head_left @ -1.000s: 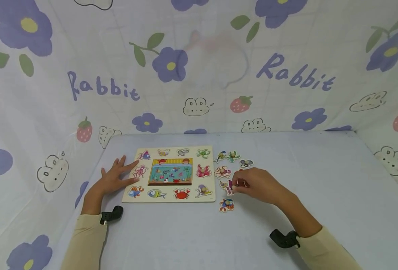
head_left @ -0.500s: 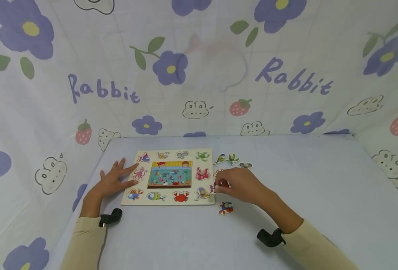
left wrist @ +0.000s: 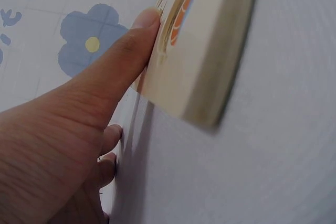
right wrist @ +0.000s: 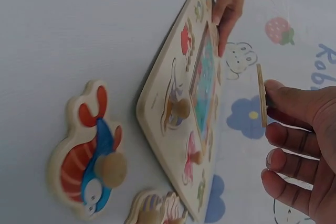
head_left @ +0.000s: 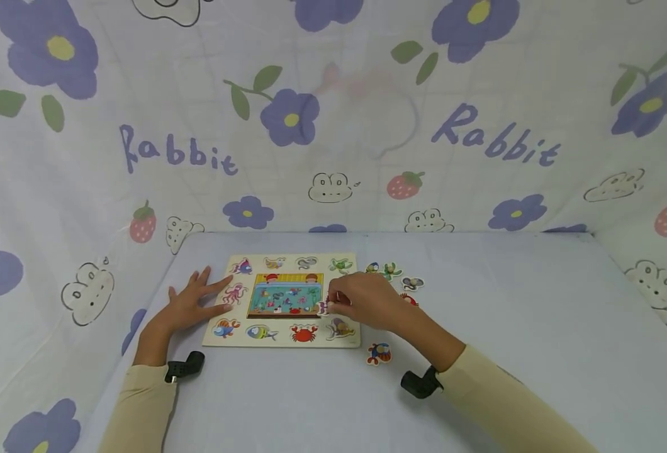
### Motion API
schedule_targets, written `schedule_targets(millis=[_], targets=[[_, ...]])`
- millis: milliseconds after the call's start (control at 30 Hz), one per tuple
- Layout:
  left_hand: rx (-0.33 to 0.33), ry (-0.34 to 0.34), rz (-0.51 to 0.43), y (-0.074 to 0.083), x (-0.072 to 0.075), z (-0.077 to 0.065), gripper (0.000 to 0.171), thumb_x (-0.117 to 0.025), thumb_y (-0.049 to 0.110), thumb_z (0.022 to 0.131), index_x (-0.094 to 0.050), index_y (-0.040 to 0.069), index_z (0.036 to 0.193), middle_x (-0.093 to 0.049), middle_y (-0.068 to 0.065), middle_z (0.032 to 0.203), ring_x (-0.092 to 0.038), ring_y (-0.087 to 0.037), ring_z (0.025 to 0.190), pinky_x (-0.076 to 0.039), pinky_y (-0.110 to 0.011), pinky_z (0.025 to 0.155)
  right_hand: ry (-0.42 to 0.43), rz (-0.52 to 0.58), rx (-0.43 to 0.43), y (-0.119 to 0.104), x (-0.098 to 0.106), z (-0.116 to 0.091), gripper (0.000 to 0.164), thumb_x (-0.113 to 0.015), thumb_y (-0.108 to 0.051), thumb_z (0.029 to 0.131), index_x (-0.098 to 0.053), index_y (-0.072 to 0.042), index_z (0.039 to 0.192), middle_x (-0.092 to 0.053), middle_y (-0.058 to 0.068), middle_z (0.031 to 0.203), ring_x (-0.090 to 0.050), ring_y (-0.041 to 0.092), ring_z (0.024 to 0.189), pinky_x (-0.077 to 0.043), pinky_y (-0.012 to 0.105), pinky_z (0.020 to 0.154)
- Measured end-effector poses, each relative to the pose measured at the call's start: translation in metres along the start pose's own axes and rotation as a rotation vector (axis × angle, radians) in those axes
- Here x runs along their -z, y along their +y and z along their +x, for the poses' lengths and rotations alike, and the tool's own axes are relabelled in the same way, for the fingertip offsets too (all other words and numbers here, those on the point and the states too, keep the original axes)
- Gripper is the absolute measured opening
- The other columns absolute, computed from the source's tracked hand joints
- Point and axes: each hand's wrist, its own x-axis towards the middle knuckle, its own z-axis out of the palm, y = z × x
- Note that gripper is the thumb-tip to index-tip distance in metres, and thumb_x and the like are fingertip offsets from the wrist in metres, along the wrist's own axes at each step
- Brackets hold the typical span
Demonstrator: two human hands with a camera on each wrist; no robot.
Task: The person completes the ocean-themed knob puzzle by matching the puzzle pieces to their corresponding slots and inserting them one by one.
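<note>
My right hand (head_left: 364, 299) pinches a purple puzzle piece (head_left: 323, 307) over the right part of the wooden puzzle board (head_left: 285, 340). In the right wrist view that wooden piece (right wrist: 262, 95) shows edge-on, apart from the board, so its picture is hidden. My left hand (head_left: 189, 306) rests with spread fingers at the board's left edge; its thumb (left wrist: 134, 40) lies on the board's edge in the left wrist view. The board carries sea-animal pictures around an aquarium scene (head_left: 286, 297). A knobbed piece (head_left: 340, 328) sits at its lower right corner.
Loose knobbed pieces lie right of the board: a green turtle (head_left: 391, 270), a grey piece (head_left: 413, 283), a red crab (head_left: 409, 299) partly behind my right hand, and a blue-and-orange lobster (head_left: 379, 353) nearer me. A patterned cloth (head_left: 288, 189) hangs behind the table.
My right hand has lifted the purple piece from among the loose pieces and carried it left over the board. My left hand has stayed at the board's left edge.
</note>
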Motion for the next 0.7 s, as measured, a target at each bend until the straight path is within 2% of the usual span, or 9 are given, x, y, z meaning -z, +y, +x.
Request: schedule_targets(millis=[433,700], targets=[[0.004,0.003,0.010,-0.006,-0.002,0.002,0.083,-0.067,0.066,0.087,-0.041,0.028,0.156,-0.006,-0.024,0.168,0.004,-0.049,0.152,0.014,-0.081,0.105,-0.006,-0.012,0.037,-0.018,-0.010,0.047,0.020,-0.072,-0.039,0.095,-0.070,-0.020,0.092,-0.058,-0.012,0.069,-0.052,0.007,0.062,-0.042,0.024,0.053],[0.006,0.001,0.018,-0.004,0.000,0.002,0.083,-0.067,0.065,0.088,-0.041,0.027,0.156,-0.006,-0.025,0.168,0.003,-0.050,0.152,0.013,-0.082,0.105,0.018,-0.024,0.039,-0.027,-0.016,0.078,0.019,-0.072,-0.038,0.095,-0.071,-0.020,0.093,-0.063,-0.011,0.071,-0.053,0.008,0.062,-0.040,0.022,0.051]])
